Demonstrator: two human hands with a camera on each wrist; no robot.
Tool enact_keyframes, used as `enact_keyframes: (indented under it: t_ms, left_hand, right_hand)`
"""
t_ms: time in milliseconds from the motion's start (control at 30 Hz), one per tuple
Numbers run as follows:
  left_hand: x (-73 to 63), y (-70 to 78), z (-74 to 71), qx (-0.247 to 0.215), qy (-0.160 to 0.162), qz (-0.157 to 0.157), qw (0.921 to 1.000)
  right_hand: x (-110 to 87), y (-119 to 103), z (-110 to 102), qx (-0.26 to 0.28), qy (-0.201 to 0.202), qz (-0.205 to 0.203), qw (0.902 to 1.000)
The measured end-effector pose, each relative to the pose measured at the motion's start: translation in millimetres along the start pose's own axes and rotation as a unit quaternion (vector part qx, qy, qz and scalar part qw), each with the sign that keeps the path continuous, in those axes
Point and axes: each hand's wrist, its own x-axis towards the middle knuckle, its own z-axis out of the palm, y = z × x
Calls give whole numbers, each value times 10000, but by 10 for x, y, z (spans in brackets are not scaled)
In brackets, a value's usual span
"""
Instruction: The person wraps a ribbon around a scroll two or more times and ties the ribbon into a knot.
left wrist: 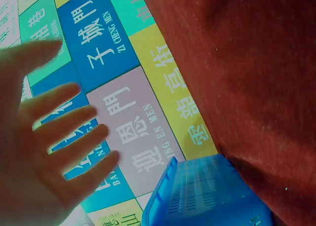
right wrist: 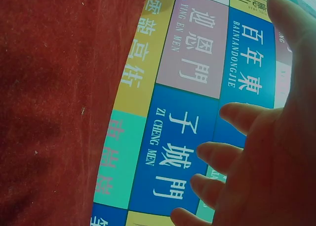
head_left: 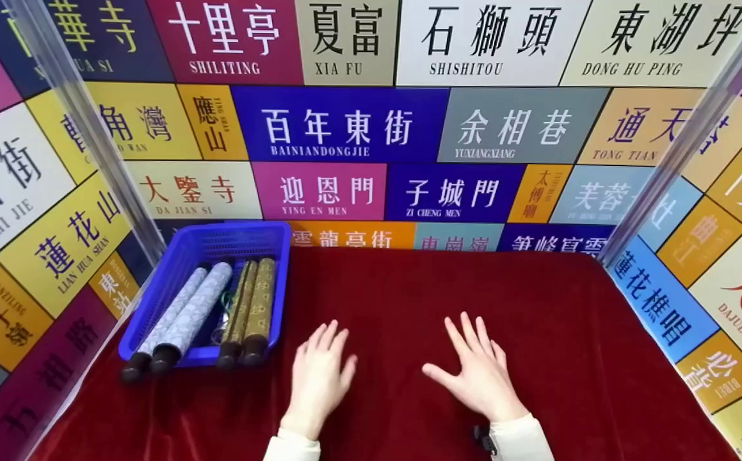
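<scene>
In the head view my left hand is over the red cloth, to the right of the blue basket, its fingers extended and holding nothing. My right hand is farther right over the same cloth, fingers spread and thumb pointing left, also holding nothing. Inside the basket lean two pale patterned scroll rolls and two brownish-gold scroll rolls, their dark end knobs sticking out over the near rim. A thin green and white item lies partly hidden between them.
Dark red cloth covers the table. Panels of colourful place-name signs stand behind and on both sides. Clear upright posts mark the two back corners. The basket is at the back left, near the left panel.
</scene>
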Motion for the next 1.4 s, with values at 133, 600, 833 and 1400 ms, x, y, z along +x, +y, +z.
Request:
enact_keyframes:
  t_ms: [133,600,833,1400]
  left_hand:
    - [79,-25,-69,-314,1426,140,9892]
    - [22,-394,-423,276,1883,-2666,9448]
    - [-32,-522,-408,-39,1728,-2906,9411]
    - [-63,-601,-508,-100,1631,-3332,9286]
  right_hand:
    - [1,4,-14,43,-27,37,10000]
    - [12,25,-6,119,-23,60,9999]
    - [9,26,9,190,24,11,9998]
    - [-3,35,-9,350,11,87,9993]
